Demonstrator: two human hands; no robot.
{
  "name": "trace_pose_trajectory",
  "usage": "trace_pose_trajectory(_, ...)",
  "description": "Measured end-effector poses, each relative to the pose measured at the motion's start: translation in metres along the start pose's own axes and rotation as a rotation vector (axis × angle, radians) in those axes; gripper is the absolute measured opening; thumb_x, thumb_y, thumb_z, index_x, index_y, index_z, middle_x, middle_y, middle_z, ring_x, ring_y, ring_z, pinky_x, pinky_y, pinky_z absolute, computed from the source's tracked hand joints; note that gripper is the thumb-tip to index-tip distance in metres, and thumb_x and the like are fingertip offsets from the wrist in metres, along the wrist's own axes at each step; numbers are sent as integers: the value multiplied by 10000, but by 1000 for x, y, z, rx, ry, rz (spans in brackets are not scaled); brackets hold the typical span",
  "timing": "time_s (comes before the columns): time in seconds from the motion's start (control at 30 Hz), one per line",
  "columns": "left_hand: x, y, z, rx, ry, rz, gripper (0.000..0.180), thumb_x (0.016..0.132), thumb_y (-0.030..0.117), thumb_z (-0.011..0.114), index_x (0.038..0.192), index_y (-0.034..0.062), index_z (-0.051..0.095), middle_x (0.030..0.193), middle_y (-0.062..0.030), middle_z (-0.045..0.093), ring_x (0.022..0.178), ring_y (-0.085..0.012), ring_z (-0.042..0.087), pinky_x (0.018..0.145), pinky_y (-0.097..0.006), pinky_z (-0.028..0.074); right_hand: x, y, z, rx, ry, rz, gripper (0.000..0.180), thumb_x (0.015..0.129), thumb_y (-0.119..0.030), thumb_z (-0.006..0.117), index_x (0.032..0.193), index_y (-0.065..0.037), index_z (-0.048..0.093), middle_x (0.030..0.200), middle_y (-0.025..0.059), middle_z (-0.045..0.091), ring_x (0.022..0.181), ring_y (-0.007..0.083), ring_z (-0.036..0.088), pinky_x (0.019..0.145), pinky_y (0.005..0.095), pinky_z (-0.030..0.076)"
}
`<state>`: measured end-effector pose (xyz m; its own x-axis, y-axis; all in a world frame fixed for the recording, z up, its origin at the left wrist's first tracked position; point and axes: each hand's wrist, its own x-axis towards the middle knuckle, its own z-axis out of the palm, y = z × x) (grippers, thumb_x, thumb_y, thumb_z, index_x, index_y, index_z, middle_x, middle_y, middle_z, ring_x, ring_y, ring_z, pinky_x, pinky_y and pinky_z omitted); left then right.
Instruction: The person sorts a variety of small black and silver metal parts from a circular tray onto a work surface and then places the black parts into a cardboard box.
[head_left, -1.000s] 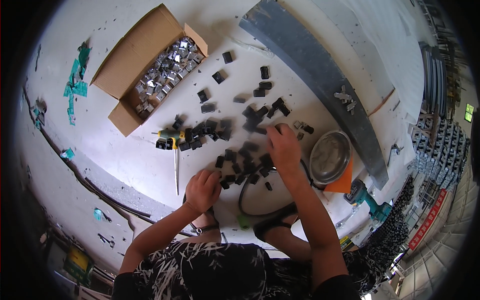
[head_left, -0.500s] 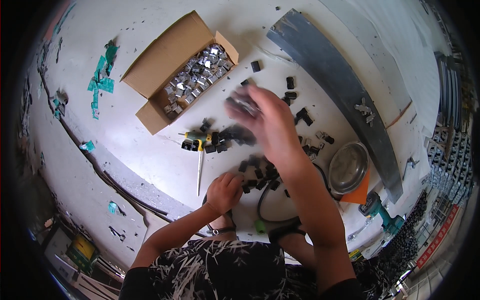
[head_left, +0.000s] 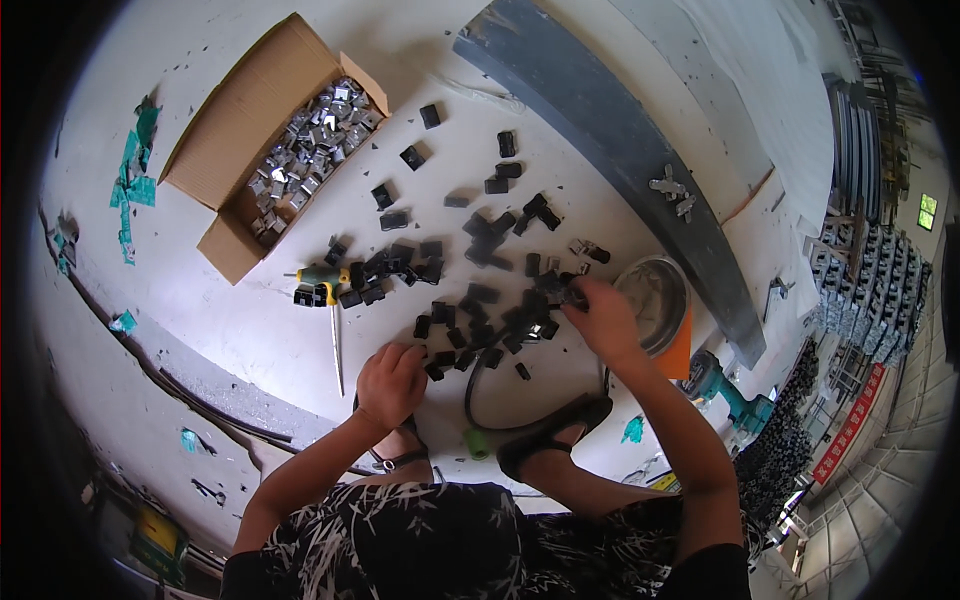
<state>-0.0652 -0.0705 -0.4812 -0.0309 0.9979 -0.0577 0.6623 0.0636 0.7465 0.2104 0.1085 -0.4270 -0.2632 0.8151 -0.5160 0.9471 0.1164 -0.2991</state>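
Observation:
Small black plastic blocks [head_left: 480, 330] lie in a loose heap between my hands, a few bright metal pieces [head_left: 545, 328] among them. My right hand [head_left: 608, 318] is at the heap's right side, fingertips closed around a small black block [head_left: 574, 297]. Left of the heap, my left hand [head_left: 392, 384] rests low with curled fingers; whatever they hold is hidden. More black blocks [head_left: 388, 266] are clustered beside a screwdriver with a green and yellow handle [head_left: 322, 275]. A second tool with a yellow handle and pale shaft [head_left: 337, 350] points toward me.
An open cardboard box [head_left: 245, 110] of shiny metal clips [head_left: 310, 140] stands at far left. A long grey curved strip [head_left: 620, 130] carries several metal pieces [head_left: 672, 190]. Beside my right hand sit a round metal bowl [head_left: 682, 295] and orange sheet [head_left: 677, 352]; a teal power tool [head_left: 735, 395] lies farther right.
My right hand has come down from above the far blocks to the heap's right side, near the bowl. Several more black blocks lie spread out near the box. The whole view has shifted.

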Motion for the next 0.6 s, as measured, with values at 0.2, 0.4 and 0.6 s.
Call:
trace_pose_trajectory(0.2, 4, 6, -1, 2, -6, 16, 245, 735, 25, 653, 976, 67, 646, 878, -91, 603, 784, -297, 615, 657, -393, 515, -7, -2, 19, 3, 170, 12, 327, 785, -122, 738, 1096, -81, 644, 957, 182, 613, 887, 386, 618, 752, 450, 508)
trace_pose_trajectory(0.4, 3, 2, -2, 6, -14, 17, 247, 728, 19, 655, 971, 63, 648, 875, -97, 601, 771, -303, 611, 648, -399, 511, -1, 3, 19, 288, 158, -23, 346, 776, -54, 731, 1108, -54, 633, 943, 158, 642, 801, 312, 657, 717, 400, 532)
trace_pose_trajectory(0.6, 1, 7, -7, 0, -86, -38, 282, 737, 63, 675, 1016, 67, 635, 902, -110, 584, 825, -316, 603, 692, -417, 509, 21, -69, -11, 1212, -141, 257, 291, 831, -24, 728, 1092, 24, 611, 927, 85, 658, 783, 164, 655, 700, 287, 551)
